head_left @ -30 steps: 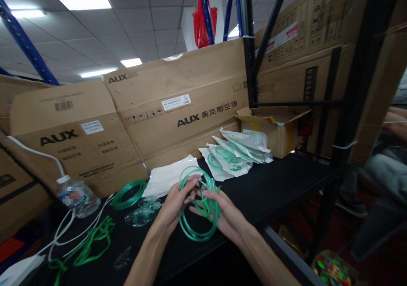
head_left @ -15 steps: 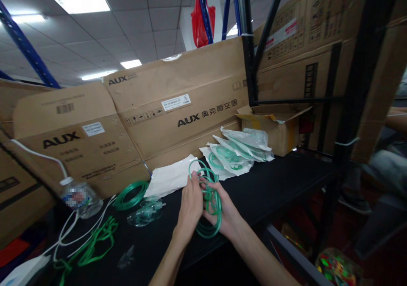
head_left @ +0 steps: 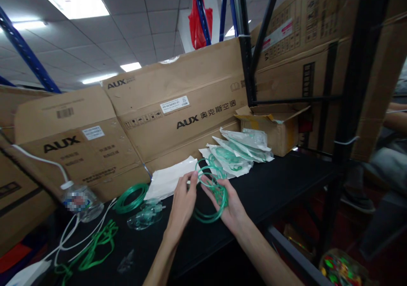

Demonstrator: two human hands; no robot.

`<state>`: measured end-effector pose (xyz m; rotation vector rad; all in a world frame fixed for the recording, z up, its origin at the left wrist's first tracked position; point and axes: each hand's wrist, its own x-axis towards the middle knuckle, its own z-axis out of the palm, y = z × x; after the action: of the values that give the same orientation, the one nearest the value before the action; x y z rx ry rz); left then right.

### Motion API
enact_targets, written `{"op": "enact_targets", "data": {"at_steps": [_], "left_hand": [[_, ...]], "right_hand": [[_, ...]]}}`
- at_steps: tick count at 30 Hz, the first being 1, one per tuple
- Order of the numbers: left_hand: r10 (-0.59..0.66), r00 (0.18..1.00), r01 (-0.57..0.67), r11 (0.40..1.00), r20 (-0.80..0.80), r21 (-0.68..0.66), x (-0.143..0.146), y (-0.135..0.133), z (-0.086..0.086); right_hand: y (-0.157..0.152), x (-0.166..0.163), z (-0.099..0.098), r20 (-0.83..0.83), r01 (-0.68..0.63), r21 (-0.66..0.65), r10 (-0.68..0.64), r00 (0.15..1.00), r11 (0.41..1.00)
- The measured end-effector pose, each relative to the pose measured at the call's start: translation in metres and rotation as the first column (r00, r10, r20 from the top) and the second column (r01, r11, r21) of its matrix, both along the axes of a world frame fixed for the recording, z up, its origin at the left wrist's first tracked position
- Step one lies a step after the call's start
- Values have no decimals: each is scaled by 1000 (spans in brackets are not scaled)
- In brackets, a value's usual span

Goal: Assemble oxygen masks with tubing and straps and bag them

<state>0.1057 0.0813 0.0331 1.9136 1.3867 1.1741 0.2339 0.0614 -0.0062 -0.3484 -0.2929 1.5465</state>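
Observation:
A coil of clear green tubing (head_left: 208, 219) lies across my right hand (head_left: 233, 207), whose fingers curl around it and a bunched green part in the palm. My left hand (head_left: 182, 199) is at the coil's left side, thumb and fingertips drawn together at a loop of the tubing; the exact contact is partly hidden. Behind the hands lies a stack of white paper-like pouches (head_left: 170, 176). Packed pouches with green tubing inside (head_left: 233, 156) lean in a row to the right.
On the black table are another green tubing coil (head_left: 131, 197), clear plastic masks (head_left: 146, 214), green elastic straps (head_left: 98, 245) and a small clear bag (head_left: 126, 261). A plastic bottle (head_left: 90, 203) and white cables stand left. An open carton (head_left: 282, 135) sits back right, near a black rack post (head_left: 352, 107).
My hands have moved apart slightly, the left to the left and the right to the right. The coil has shifted right and up with my right hand, its palm more open to view.

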Motion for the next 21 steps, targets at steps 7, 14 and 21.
{"op": "enact_targets", "data": {"at_steps": [7, 14, 21], "left_hand": [[-140, 978, 173, 957, 152, -231, -31, 0, 8], [-35, 886, 138, 972, 462, -190, -18, 5, 7], [-34, 797, 174, 969, 602, -176, -3, 7, -3]], "right_hand": [[-5, 2, -7, 85, -5, -4, 5, 996, 1000], [-7, -3, -12, 210, -45, -32, 51, 976, 998], [-9, -5, -12, 136, -85, -45, 91, 987, 995]]}}
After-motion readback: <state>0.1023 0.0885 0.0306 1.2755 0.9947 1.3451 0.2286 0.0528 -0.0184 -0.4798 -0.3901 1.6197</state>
